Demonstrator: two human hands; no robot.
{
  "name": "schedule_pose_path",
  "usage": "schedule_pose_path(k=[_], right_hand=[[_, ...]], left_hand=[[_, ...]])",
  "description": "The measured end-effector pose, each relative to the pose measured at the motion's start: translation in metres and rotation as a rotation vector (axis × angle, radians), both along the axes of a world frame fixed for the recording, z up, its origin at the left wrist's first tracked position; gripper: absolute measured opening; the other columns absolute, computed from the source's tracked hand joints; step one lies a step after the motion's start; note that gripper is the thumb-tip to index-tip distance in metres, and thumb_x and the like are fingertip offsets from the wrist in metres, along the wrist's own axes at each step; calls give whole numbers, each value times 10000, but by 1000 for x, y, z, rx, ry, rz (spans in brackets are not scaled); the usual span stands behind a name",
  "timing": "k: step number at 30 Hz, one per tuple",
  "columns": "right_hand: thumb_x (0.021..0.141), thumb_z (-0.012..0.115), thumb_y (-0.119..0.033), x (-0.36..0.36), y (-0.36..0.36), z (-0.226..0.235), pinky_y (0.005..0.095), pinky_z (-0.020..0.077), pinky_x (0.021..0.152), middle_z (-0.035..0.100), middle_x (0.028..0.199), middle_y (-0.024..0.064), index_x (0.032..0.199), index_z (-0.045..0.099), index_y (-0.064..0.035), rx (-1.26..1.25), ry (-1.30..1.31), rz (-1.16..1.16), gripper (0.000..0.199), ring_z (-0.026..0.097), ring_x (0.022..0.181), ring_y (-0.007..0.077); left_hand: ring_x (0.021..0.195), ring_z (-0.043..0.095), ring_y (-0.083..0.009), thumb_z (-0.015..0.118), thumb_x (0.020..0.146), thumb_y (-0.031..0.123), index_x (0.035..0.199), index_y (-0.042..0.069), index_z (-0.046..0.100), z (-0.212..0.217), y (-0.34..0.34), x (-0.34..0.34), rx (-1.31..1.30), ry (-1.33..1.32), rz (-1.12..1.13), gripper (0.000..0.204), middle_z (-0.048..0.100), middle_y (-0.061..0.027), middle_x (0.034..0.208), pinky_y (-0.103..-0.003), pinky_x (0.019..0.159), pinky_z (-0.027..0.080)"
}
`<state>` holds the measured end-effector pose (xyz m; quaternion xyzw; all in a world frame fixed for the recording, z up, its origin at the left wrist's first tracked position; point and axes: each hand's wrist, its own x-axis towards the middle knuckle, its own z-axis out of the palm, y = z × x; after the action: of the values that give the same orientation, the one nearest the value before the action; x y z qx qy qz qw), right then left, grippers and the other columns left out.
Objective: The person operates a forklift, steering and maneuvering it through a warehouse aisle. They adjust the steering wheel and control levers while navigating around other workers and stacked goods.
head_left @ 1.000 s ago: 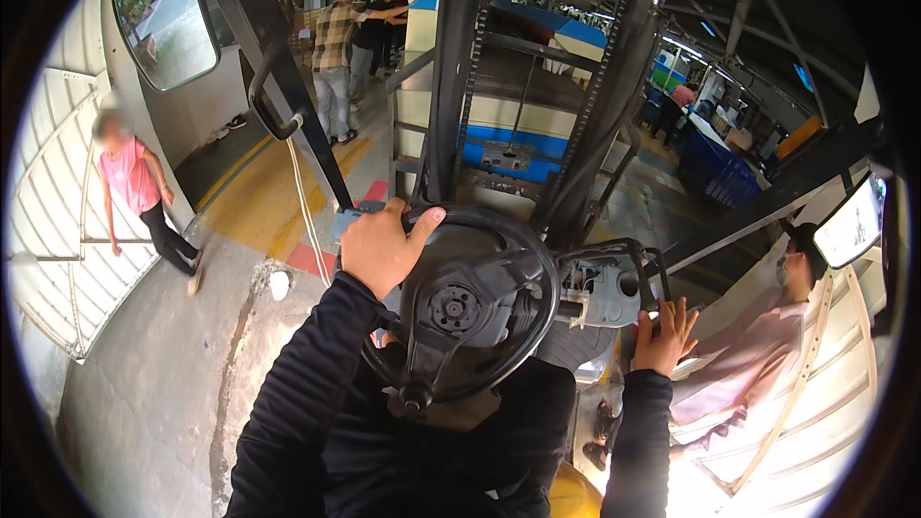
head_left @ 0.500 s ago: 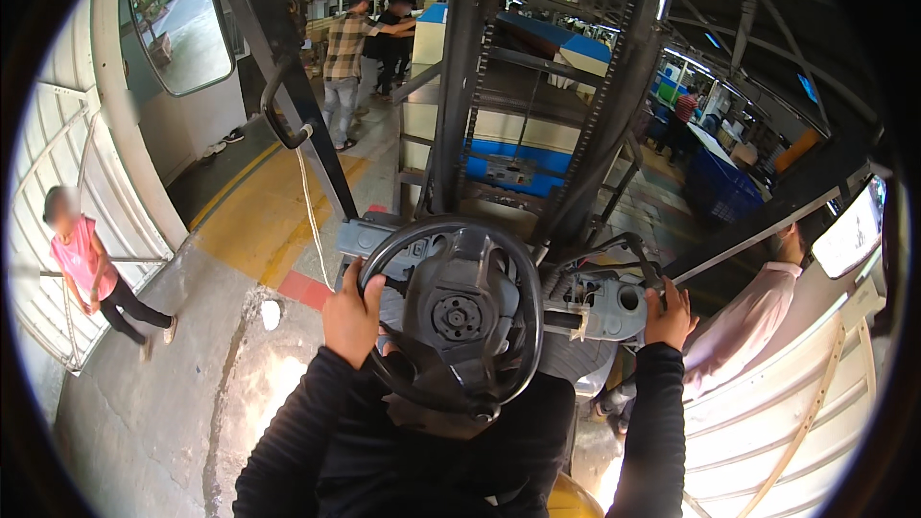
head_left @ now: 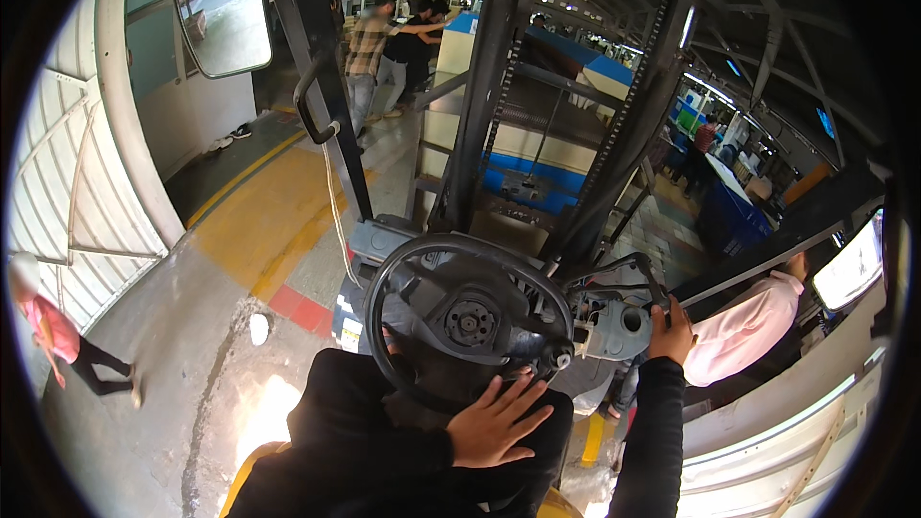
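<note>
The forklift's black steering wheel (head_left: 377,302) stands in front of me, with a knob (head_left: 561,361) at its lower right rim. My left hand (head_left: 497,424) is open, palm down and fingers spread, over my lap at the wheel's lower rim. Whether its fingertips touch the rim, I cannot tell. To the right of the wheel, my right hand (head_left: 671,334) is closed round the upper end of a black lever (head_left: 652,280). That lever rises beside a grey control console (head_left: 614,328).
Beyond the dark mast (head_left: 484,115) sits a large cream-and-blue load (head_left: 526,144), with people at its left side. A person in pink (head_left: 58,331) walks at the left; another in a pale shirt (head_left: 748,326) is close on the right. White metal gates (head_left: 53,153) flank both sides.
My left hand has left the wheel's left rim and spread out at its lower right. The wheel has turned, its knob shifting right and upward. My right hand stays on the lever.
</note>
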<state>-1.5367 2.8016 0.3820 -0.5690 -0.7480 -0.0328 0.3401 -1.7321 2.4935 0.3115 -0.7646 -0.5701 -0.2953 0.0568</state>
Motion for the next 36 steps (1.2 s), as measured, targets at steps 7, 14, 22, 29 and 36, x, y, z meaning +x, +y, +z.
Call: schedule_pose_path(k=[7, 14, 22, 29, 36], right_hand=[[924, 672, -433, -23, 40, -7, 697, 291, 1086, 700, 1228, 102, 1315, 661, -173, 24, 72, 60, 469, 615, 1200, 332], [930, 663, -447, -51, 74, -11, 707, 306, 1071, 697, 1258, 84, 1331, 649, -201, -4, 58, 19, 470, 628, 1194, 321], [934, 652, -458, -75, 105, -11, 728, 271, 1093, 693, 1262, 95, 1335, 642, -200, -33, 39, 6, 477, 614, 1217, 320], [863, 710, -429, -98, 121, -8, 716, 281, 1100, 704, 1226, 115, 1247, 693, -175, -98, 32, -28, 460, 600, 1229, 331], [813, 740, -467, -112, 127, -23, 673, 296, 1115, 740, 1107, 88, 1014, 776, -139, -38, 14, -33, 387, 590, 1230, 358]], left_hand=[[1523, 233, -432, 609, 929, 575, 1540, 76, 376, -2, 26, -40, -41, 43, 55, 823, 278, -235, 1629, -636, 1150, 271], [1458, 317, -500, 686, 882, 542, 1486, 59, 434, -2, 44, -91, -31, 19, 164, 814, 333, -277, 1577, -710, 1099, 282], [1470, 300, -486, 652, 909, 536, 1458, 58, 484, -3, 80, -118, -22, -8, 246, 747, 341, -260, 1580, -714, 1106, 269], [1470, 261, -533, 737, 831, 484, 1432, -1, 480, 3, 105, -181, 21, -9, 371, 814, 334, -294, 1571, -712, 1160, 148], [1490, 236, -518, 697, 866, 471, 1448, -30, 441, 30, 160, -269, 141, 110, 527, 810, 308, -304, 1587, -689, 1172, 156]])
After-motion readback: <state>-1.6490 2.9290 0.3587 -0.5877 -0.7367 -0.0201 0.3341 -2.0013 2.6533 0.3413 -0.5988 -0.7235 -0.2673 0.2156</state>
